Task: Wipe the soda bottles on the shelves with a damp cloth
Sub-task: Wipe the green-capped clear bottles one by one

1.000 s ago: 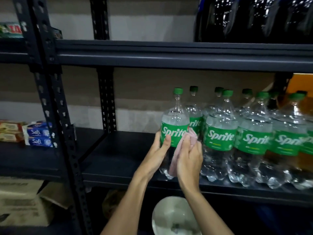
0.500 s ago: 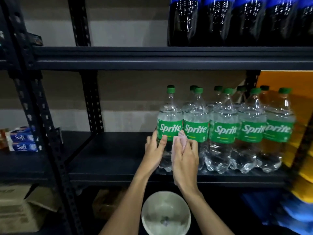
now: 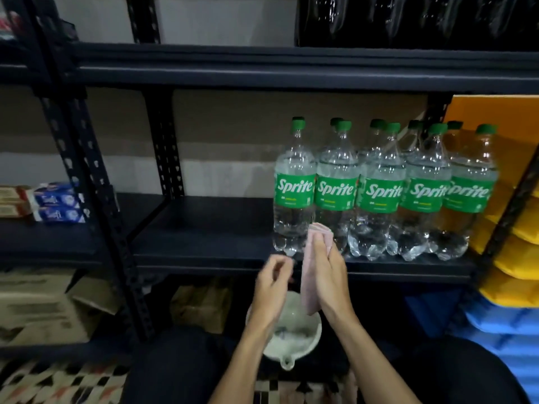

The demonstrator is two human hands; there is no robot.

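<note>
Sprite bottles (image 3: 379, 196) stand upright in two rows at the right of the middle shelf (image 3: 204, 237). The right hand (image 3: 326, 275) grips a pink cloth (image 3: 309, 287), whose top lies before the second front bottle's base. The left hand (image 3: 272, 282), blurred, is loosely curled and holds nothing, above a white bowl (image 3: 291, 342).
</note>
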